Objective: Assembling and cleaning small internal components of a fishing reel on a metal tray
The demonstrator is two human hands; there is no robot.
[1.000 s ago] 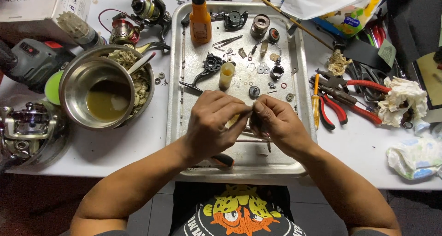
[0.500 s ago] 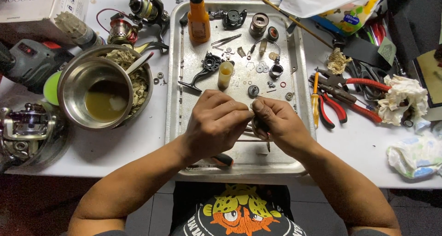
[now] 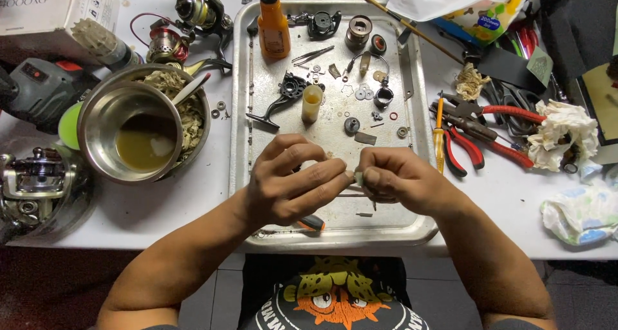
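compared with one second ago, both hands sit a little lower and nearer to the body, and the fingertips now meet in the middle, while the things on the table lie as before. the left hand (image 3: 293,185) is curled, and its thumb and forefinger pinch a small grey-green part (image 3: 357,177). the right hand (image 3: 402,182) is closed around the same part from the other side. the part is very small and mostly hidden by the fingers, so its shape i cannot tell; a thin metal pin seems to stick out below the right hand. it is held in the air above the near half of the metal tray (image 3: 412,224).

under the left hand, a tool with an orange and black handle (image 3: 312,222) lies in the tray. farther in the tray are a small gear (image 3: 351,125), washers, a black crank handle (image 3: 280,100), a pale yellow tube (image 3: 312,103) standing upright, and at the far end an orange bottle (image 3: 273,27) and a spool (image 3: 358,31).

left of the tray, a steel bowl (image 3: 106,127) holds brownish liquid and sits inside a larger bowl with a dirty rag. right of the tray lie red-handled pliers (image 3: 473,146) and crumpled tissue (image 3: 563,134). fishing reels (image 3: 196,11) are at the far left.
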